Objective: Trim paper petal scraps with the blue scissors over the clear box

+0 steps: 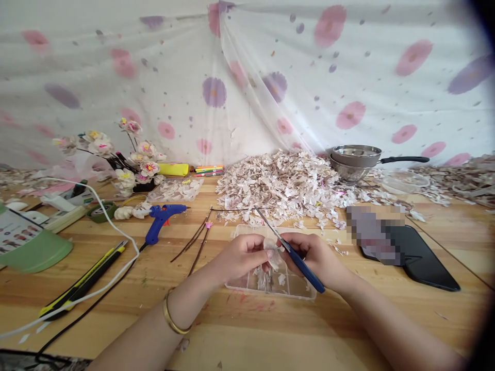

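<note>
A: What was on the wooden table (247, 330), counted?

B: One blue glue gun (162, 220), one yellow-and-black utility knife (83, 281), two steel bowls nested with a black handle (358, 161), one clear plastic tray (276, 281), one big heap of pale petals (286, 186), a few thin brown stems (197, 241), and a dark tablet (419, 257) at the right.

A: And the hands?

B: The left hand (242, 256) was closed, fingertips pinching one small whitish petal (274, 252) just above the tray. The right hand (315, 257) was curled tight around blue-handled scissors (288, 250), blades nearly together, pointing up and away over the heap's near edge.

A: Their pose?

B: Both forearms came in from the bottom edge, meeting over the tray, hands touching at the petal. A gold bangle (172, 317) sat on the left wrist.
</note>
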`<state>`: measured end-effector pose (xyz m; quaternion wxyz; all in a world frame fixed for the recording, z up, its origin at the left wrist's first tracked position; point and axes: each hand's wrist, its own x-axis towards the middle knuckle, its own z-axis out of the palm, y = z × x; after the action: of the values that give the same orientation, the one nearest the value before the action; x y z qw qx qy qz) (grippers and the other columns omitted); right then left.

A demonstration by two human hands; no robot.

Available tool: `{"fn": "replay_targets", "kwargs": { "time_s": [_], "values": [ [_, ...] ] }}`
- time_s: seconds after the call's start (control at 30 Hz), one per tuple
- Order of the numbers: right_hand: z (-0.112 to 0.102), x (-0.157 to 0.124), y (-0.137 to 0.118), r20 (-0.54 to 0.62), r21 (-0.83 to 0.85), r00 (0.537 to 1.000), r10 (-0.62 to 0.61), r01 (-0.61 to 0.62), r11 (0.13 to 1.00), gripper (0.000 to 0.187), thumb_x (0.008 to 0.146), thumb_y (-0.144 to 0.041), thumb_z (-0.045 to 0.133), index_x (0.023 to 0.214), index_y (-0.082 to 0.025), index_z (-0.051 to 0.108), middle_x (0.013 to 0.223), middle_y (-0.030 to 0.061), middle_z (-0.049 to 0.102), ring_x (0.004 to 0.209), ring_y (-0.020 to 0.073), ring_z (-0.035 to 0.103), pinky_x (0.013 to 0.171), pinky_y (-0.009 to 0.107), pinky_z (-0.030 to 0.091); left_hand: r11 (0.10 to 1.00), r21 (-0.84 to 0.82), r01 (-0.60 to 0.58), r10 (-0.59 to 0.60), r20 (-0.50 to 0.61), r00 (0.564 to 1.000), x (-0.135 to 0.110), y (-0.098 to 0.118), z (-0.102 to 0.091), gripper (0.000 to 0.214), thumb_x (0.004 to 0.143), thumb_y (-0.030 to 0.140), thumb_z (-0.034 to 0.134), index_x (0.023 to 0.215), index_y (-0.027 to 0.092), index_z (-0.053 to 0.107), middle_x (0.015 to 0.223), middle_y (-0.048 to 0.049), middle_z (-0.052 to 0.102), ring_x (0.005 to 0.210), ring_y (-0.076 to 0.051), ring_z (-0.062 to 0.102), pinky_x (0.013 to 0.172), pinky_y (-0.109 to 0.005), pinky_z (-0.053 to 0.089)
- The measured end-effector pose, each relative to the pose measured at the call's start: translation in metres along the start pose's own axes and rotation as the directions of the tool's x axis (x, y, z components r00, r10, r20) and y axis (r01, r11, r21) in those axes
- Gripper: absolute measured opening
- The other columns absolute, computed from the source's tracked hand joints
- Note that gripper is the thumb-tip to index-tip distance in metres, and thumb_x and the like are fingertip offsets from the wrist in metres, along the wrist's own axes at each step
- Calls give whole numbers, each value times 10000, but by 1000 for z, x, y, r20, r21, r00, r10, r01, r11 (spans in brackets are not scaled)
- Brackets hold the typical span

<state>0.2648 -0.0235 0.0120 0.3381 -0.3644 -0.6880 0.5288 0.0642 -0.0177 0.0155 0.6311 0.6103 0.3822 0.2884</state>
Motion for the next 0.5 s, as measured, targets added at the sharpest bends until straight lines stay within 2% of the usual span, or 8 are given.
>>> {"fn": "replay_targets", "kwargs": {
  "time_s": [0.13, 0.23, 0.37, 0.5],
  "values": [
    [0, 1, 1, -59, -24, 998, -23, 21, 999, 23, 778, -180, 630, 783, -161, 618, 647, -39, 487, 552, 82, 374, 514, 211, 321, 999, -23, -40, 39, -42, 998, 0, 0, 1, 305, 755, 440, 741, 783, 154, 639, 728, -6, 650, 664, -125, 617, 629, -234, 450],
    [1, 2, 5, -118, -5, 992, -40, 39, 999, 72, 801, -235, 642, 802, -171, 610, 644, -41, 486, 524, 76, 349, 487, 212, 302, 997, -42, -59, 55, -71, 996, 1, 0, 2, 325, 756, 448, 739, 849, 149, 654, 805, -34, 686, 714, -138, 635, 644, -240, 472],
    [5, 3, 6, -152, 76, 988, -27, 39, 996, 180, 795, -322, 692, 862, -177, 608, 600, -55, 496, 469, 64, 326, 444, 211, 274, 995, -60, -74, 67, -116, 991, 3, -1, 6, 347, 759, 455, 724, 890, 142, 652, 835, -55, 705, 746, -151, 659, 643, -240, 484],
    [8, 3, 5, -155, 174, 987, 37, -10, 985, 346, 767, -472, 723, 893, -180, 588, 530, -79, 448, 426, 65, 330, 411, 212, 268, 992, -83, -91, 78, -139, 987, 2, 0, 7, 299, 764, 421, 709, 853, 142, 646, 754, -19, 680, 680, -126, 657, 612, -223, 464]
  ]
}}
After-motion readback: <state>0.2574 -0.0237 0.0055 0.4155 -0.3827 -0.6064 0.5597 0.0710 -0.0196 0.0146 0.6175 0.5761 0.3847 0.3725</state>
